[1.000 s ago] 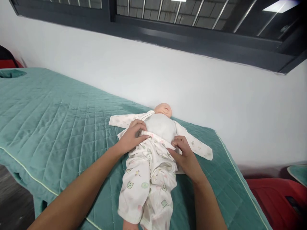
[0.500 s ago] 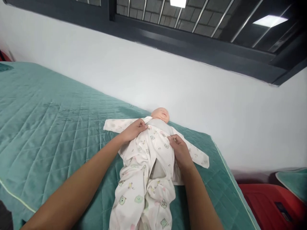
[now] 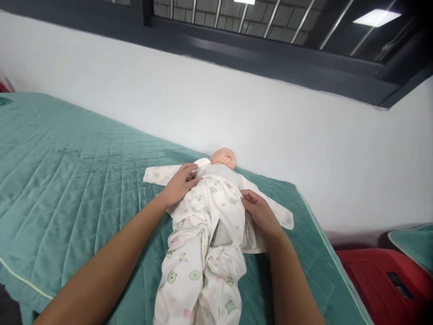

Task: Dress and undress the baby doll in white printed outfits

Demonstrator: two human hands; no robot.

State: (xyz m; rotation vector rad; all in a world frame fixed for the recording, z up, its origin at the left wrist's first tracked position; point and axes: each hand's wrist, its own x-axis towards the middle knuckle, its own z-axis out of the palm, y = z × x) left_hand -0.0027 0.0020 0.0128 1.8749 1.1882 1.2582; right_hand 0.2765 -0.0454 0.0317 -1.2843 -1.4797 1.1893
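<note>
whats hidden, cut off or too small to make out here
All in the head view:
- Feet of the doll: cut off by the bottom edge, as are the lower ends of the trousers.
- Whether the left hand and right hand pinch the trousers: their own shape hides it.
- Anything inside the sleeves: covered by cloth.
- Dark patch on the red object: too small to identify.

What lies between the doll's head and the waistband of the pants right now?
In the head view, the doll's pale grey upper torso shows between the head and the waistband; no hand covers that stretch.
</note>
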